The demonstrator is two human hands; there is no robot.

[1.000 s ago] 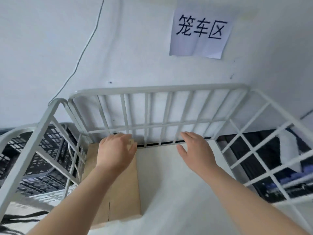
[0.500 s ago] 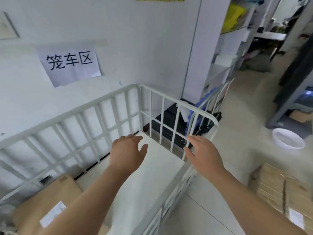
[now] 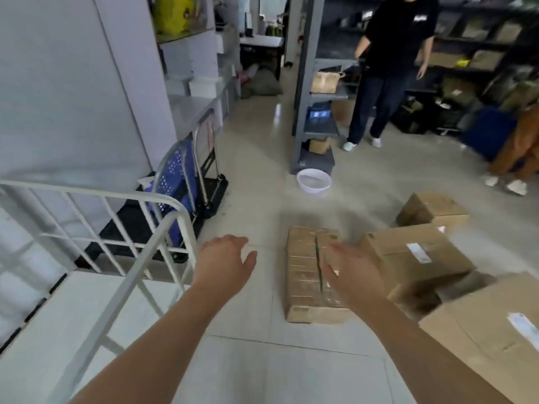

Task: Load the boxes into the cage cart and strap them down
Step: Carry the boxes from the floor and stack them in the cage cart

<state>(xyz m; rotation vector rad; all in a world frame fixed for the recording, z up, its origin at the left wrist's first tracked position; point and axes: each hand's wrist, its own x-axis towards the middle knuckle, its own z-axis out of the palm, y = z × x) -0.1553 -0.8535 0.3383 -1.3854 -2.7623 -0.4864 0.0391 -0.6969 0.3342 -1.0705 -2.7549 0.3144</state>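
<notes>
hands: left (image 3: 223, 262), right (image 3: 351, 274) spread, empty | taped box (image 3: 304, 275) on floor under right

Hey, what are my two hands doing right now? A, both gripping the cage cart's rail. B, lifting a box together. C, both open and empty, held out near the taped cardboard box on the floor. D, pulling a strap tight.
C: the left hand and right hand have relaxed, spread fingers and hold nothing. They are out over the floor by the taped cardboard box, clear of the cage cart.
</notes>
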